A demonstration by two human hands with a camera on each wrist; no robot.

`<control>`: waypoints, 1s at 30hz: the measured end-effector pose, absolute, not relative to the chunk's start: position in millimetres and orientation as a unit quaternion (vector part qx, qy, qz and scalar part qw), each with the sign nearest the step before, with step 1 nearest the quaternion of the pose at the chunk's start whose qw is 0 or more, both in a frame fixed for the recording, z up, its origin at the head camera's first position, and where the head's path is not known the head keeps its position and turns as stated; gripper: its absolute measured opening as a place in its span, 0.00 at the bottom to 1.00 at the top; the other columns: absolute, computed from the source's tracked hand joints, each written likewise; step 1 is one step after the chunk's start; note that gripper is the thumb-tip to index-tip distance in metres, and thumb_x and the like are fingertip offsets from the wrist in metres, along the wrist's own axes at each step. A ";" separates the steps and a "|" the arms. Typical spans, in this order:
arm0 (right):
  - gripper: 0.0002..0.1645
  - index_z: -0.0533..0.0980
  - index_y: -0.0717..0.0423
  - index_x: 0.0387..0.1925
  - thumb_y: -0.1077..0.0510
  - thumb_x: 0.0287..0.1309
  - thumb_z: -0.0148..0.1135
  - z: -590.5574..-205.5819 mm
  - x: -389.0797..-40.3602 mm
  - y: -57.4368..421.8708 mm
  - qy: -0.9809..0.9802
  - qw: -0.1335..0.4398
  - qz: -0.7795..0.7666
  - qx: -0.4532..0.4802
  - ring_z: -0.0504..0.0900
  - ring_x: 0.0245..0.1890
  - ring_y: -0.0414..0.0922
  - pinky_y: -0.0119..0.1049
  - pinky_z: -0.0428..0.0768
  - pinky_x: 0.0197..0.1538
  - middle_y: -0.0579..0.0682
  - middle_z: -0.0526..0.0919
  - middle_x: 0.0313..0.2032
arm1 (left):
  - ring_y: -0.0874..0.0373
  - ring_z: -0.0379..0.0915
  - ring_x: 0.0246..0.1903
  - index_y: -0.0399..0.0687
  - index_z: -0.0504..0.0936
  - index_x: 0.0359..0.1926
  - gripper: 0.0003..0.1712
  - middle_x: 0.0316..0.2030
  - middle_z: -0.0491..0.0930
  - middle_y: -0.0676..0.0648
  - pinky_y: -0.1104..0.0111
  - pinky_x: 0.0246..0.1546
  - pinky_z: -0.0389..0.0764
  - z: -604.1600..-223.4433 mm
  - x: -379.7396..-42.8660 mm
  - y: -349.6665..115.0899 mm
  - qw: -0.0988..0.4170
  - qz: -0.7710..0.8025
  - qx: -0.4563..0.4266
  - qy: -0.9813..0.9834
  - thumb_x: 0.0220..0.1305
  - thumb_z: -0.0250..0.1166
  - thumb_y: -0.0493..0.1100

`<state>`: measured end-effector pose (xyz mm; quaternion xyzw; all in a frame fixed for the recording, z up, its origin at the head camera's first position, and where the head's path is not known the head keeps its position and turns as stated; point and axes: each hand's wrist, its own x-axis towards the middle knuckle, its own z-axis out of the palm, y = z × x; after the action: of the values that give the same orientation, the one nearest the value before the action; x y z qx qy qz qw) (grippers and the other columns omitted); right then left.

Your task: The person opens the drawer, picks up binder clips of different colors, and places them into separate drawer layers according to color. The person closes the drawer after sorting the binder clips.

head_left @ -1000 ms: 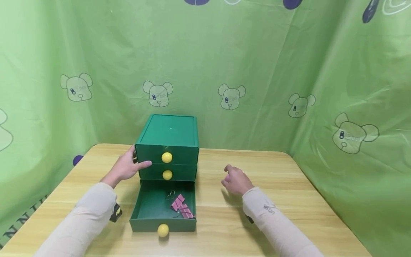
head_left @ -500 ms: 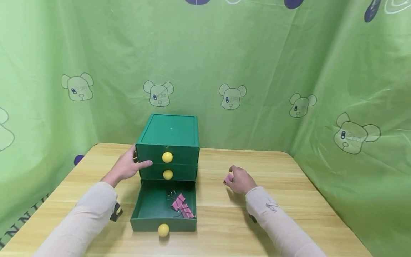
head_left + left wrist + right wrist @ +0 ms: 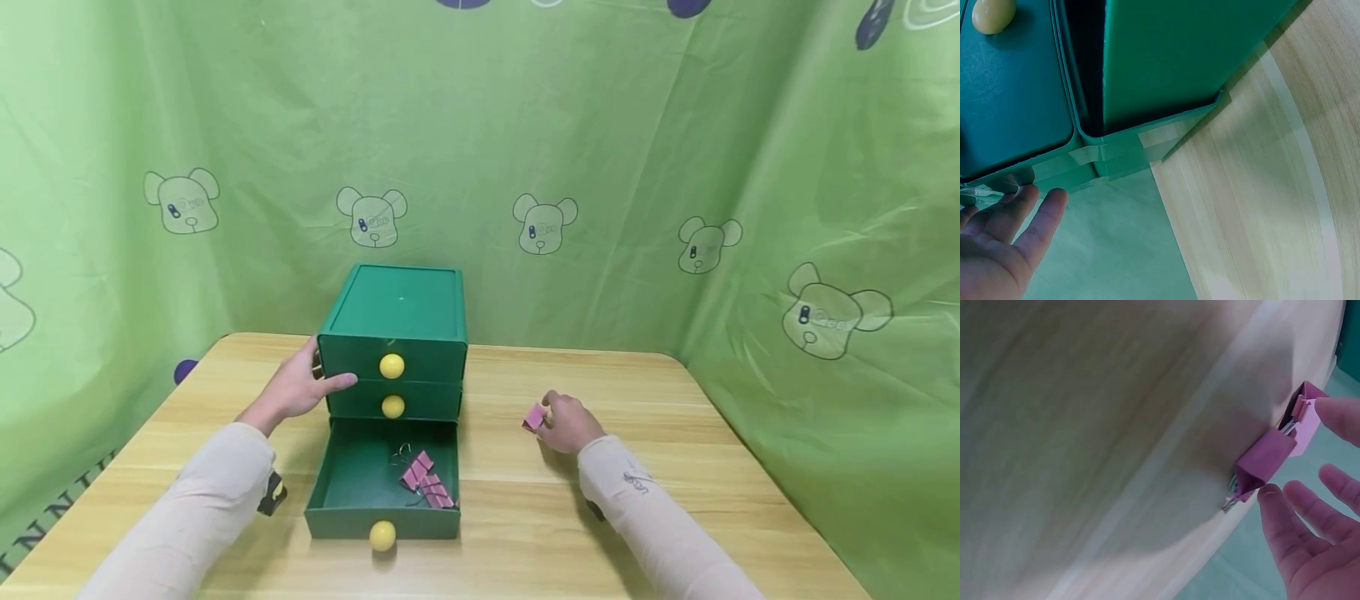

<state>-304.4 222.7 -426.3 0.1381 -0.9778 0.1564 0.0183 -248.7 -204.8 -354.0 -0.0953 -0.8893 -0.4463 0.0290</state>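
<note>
A green drawer cabinet (image 3: 397,304) with yellow knobs stands left of centre, its bottom drawer (image 3: 360,475) pulled out. Pink binder clips (image 3: 420,478) lie in that drawer. My left hand (image 3: 291,387) rests against the cabinet's left side, thumb across the front; in the left wrist view its straight fingers touch the taped side. On the table to the right, my right hand (image 3: 572,423) is beside a pink clip (image 3: 535,417). The right wrist view shows two pink binder clips (image 3: 1266,456) end to end, with relaxed, spread fingertips right at their edges.
The wooden table (image 3: 525,533) carries the cabinet. A green curtain (image 3: 480,125) with bear-head prints hangs behind it and on both sides. The pulled-out drawer juts toward the front of the table.
My right hand has drawn back slightly to the right and its fingers have parted, so the pink clip now shows beside it. The left hand and the drawers have stayed put.
</note>
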 end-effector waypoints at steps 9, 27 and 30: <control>0.31 0.71 0.67 0.54 0.58 0.51 0.71 -430.7 -306.8 228.7 -0.982 0.000 0.143 0.126 0.76 0.31 0.47 0.47 0.80 0.43 0.52 0.76 0.31 | 0.28 0.51 0.66 0.40 0.42 0.76 0.57 0.69 0.55 0.28 0.40 0.62 0.61 -355.3 -249.4 -204.9 0.029 -0.449 -0.093 -0.888 0.62 0.67 0.58; 0.29 0.73 0.67 0.52 0.59 0.48 0.70 -436.9 -307.0 240.9 -0.984 -0.002 0.132 0.123 0.78 0.36 0.50 0.51 0.80 0.47 0.53 0.78 0.33 | 0.28 0.51 0.67 0.41 0.40 0.76 0.57 0.70 0.54 0.28 0.40 0.62 0.61 -355.2 -249.2 -204.4 0.024 -0.453 -0.088 -0.887 0.61 0.66 0.59; 0.30 0.73 0.68 0.51 0.58 0.48 0.70 -437.0 -307.4 242.0 -0.984 0.002 0.130 0.124 0.78 0.35 0.50 0.51 0.80 0.47 0.52 0.77 0.31 | 0.28 0.51 0.66 0.41 0.41 0.76 0.57 0.69 0.54 0.28 0.40 0.62 0.62 -355.2 -249.3 -204.5 0.026 -0.453 -0.089 -0.887 0.62 0.67 0.58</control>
<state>-307.4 242.0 -437.0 0.1237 -0.9838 0.1296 0.0017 -249.3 -204.5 -355.2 -0.0893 -0.8867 -0.4528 0.0260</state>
